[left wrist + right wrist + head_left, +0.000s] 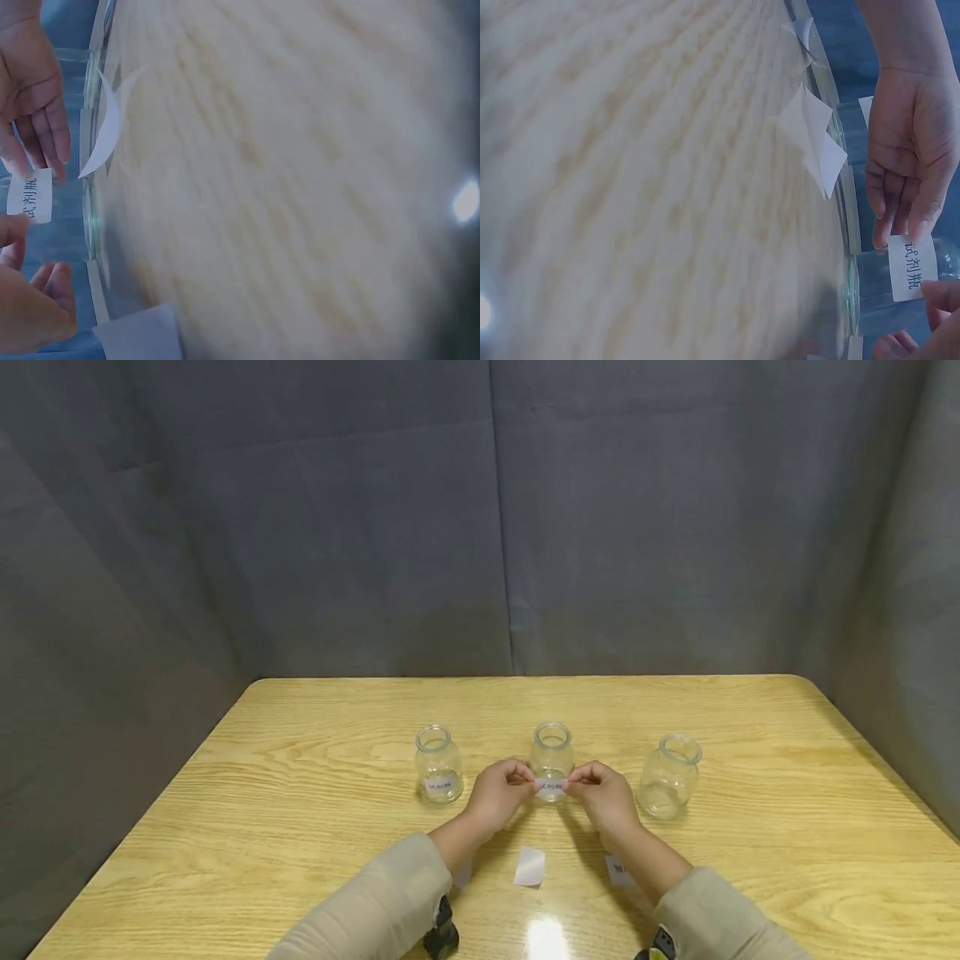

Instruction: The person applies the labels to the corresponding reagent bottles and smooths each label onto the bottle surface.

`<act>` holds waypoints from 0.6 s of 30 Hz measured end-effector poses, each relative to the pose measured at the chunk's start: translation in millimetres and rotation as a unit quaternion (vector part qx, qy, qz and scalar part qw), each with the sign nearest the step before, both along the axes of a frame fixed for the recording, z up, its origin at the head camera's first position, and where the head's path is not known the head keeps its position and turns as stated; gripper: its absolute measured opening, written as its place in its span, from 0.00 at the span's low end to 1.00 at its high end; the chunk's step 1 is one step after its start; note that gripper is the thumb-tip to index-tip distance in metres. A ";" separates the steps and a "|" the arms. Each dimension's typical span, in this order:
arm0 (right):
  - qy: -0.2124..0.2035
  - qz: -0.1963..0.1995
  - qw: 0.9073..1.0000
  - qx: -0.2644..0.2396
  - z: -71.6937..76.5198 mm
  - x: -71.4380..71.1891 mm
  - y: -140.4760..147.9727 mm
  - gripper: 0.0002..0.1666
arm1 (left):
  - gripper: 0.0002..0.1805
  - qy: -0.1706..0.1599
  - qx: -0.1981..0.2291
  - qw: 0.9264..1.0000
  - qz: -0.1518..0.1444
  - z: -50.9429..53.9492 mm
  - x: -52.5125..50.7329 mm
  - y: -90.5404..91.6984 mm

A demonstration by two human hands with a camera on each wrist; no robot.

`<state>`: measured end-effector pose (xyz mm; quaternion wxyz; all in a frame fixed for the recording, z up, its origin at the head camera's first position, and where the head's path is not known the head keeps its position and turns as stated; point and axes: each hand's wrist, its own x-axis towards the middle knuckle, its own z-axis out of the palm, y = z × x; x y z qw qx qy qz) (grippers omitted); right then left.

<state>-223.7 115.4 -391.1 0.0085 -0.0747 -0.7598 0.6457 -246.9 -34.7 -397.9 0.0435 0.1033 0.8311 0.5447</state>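
Observation:
A clear glass jar (552, 745) stands upright in the middle of the table. In front of its lower body is a small white label (550, 788) printed with dark characters. My left hand (497, 795) pinches the label's left end, and my right hand (604, 797) pinches its right end. Both wrist views show the label, in the left (31, 196) and in the right (913, 268), spread between the fingertips. Whether its back touches the glass, I cannot tell. A second jar (433, 756) on the left bears a similar label (439, 785). No label shows on the right jar (670, 777).
Below the hands, a white paper piece (530, 867) lies on the wooden table (300, 827). Another paper (464, 874) is partly hidden by the left forearm, and a printed one (618, 870) lies beside the right forearm. A dark curtain (375, 543) surrounds the back and sides.

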 end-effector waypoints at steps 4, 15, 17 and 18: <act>0.003 0.019 1.000 0.016 1.5 -2.0 2.1 0.03 | 0.04 0.000 0.003 1.000 0.007 0.7 -1.7 -0.8; 0.026 0.078 0.991 0.101 5.1 -11.0 14.3 0.30 | 0.09 0.011 0.006 1.000 0.005 1.8 -6.8 -3.4; 0.037 0.089 0.987 0.127 3.8 -12.3 16.1 0.30 | 0.12 0.006 0.017 1.000 0.005 2.9 -8.5 -2.8; 0.042 0.092 0.986 0.132 3.5 -12.9 16.8 0.29 | 0.13 0.004 0.019 1.000 0.005 3.9 -9.2 -2.4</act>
